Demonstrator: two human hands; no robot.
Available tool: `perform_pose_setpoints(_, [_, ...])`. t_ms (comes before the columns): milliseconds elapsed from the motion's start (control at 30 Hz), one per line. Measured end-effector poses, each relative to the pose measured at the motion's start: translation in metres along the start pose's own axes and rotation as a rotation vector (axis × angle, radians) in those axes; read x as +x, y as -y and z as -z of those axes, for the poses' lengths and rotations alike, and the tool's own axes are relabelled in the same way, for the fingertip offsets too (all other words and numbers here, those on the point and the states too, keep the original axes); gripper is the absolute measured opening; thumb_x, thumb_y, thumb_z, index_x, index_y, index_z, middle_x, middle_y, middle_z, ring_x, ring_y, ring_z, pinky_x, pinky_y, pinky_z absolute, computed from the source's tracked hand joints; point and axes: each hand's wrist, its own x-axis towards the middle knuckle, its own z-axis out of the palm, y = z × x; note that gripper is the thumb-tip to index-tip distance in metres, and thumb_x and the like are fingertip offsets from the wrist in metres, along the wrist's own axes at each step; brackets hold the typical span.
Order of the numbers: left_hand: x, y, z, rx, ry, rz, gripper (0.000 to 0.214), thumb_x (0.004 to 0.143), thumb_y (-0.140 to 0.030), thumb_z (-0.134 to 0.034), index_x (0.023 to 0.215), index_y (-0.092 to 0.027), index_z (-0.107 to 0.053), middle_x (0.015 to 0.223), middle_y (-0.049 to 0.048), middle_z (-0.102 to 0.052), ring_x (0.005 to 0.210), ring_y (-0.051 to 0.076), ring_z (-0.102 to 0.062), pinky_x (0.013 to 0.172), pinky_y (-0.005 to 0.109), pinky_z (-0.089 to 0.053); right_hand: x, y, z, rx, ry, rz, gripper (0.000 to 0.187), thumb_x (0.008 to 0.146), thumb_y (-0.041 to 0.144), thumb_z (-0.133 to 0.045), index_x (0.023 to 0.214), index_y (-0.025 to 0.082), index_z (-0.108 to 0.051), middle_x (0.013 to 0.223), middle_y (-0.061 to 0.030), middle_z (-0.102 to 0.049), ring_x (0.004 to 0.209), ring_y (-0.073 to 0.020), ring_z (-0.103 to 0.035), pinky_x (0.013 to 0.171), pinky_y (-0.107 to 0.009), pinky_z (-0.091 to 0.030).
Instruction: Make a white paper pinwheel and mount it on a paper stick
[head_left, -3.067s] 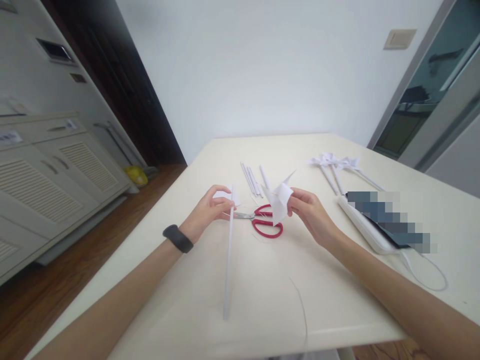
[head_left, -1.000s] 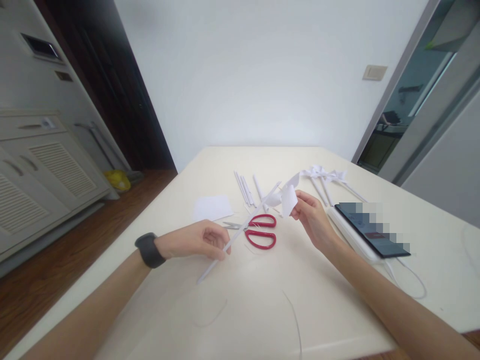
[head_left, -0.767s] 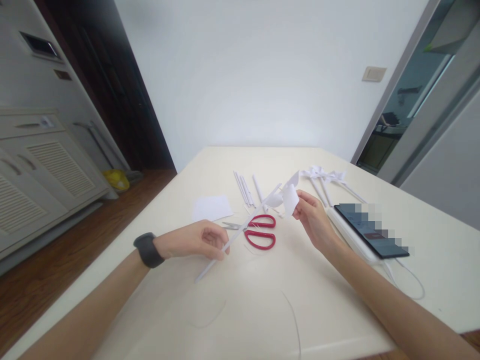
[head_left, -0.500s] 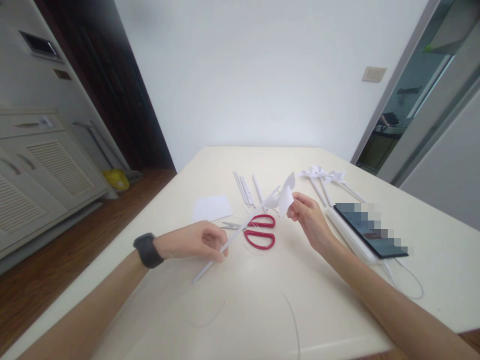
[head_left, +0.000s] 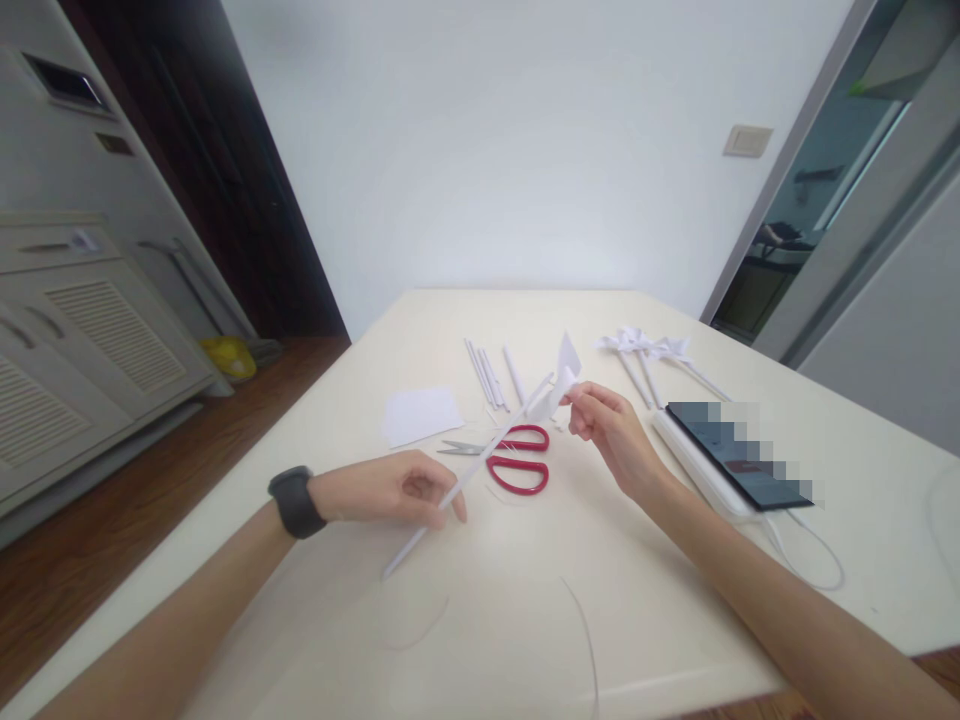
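My left hand (head_left: 409,490), with a dark watch on its wrist, pinches the lower part of a thin white stick. The stick slants up and right to the white folded paper vanes of a pinwheel (head_left: 561,383). My right hand (head_left: 607,430) has its thumb and fingertips closed on one edge of those vanes. Beneath the stick, scissors with red handles (head_left: 521,475) lie on the table, their blades pointing left. Thin wire scraps lie around the scissors.
Several white sticks (head_left: 487,375) and a white paper sheet (head_left: 424,415) lie beyond the scissors. Finished-looking pinwheels (head_left: 645,345) rest at the back right. A dark-screened device (head_left: 731,455) on a white block, with a cable (head_left: 814,575), is on the right. Loose wire (head_left: 585,630) lies in front.
The pinwheel's vanes have turned, and my right fingers have shifted slightly left to touch them. My left hand still holds the stick. The view has shifted slightly.
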Motion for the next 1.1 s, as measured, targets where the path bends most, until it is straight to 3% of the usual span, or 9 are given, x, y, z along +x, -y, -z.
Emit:
perform_pose_setpoints(267, [0.001, -0.002, -0.005, -0.079, 0.042, 0.026, 0.041, 0.072, -0.037, -0.065, 0.107, -0.019, -0.059, 0.072, 0.0008, -0.057, 0.064, 0.013, -0.049, 0.058, 0.021, -0.038, 0.0, -0.003, -0.001, -0.085, 0.049, -0.084, 0.016, 0.079, 0.027, -0.052, 0.07, 0.016, -0.06, 0.054, 0.0024, -0.047, 0.052, -0.0092, -0.04, 0.053, -0.024, -0.03])
perform_pose_setpoints(633, [0.0, -0.003, -0.005, -0.089, 0.056, 0.022, 0.046, 0.071, -0.037, -0.067, 0.112, -0.02, -0.057, 0.075, 0.0012, -0.059, 0.067, 0.013, -0.053, 0.062, 0.022, -0.042, 0.002, -0.005, 0.002, -0.144, 0.028, -0.106, 0.033, 0.081, 0.045, -0.051, 0.072, 0.015, -0.061, 0.055, 0.0011, -0.048, 0.053, -0.0096, -0.043, 0.052, -0.023, -0.032])
perform_pose_setpoints(933, [0.0, 0.005, -0.012, -0.205, 0.004, 0.021, 0.08, 0.067, -0.029, -0.071, 0.135, -0.027, -0.03, 0.083, -0.0002, -0.056, 0.064, 0.01, -0.049, 0.054, 0.02, -0.039, 0.004, -0.005, 0.003, -0.166, 0.035, -0.081, 0.027, 0.081, 0.039, -0.05, 0.07, 0.016, -0.058, 0.056, 0.0017, -0.049, 0.052, -0.0094, -0.042, 0.052, -0.024, -0.032])
perform_pose_setpoints(1100, [-0.001, -0.001, -0.012, -0.233, 0.068, 0.0, 0.09, 0.071, -0.028, -0.068, 0.14, -0.028, -0.012, 0.088, 0.0026, -0.062, 0.063, 0.01, -0.049, 0.054, 0.02, -0.037, 0.005, -0.006, 0.003, -0.184, 0.032, -0.044, 0.017, 0.077, 0.032, -0.054, 0.069, 0.018, -0.056, 0.06, 0.0024, -0.05, 0.055, -0.0099, -0.043, 0.058, -0.025, -0.034])
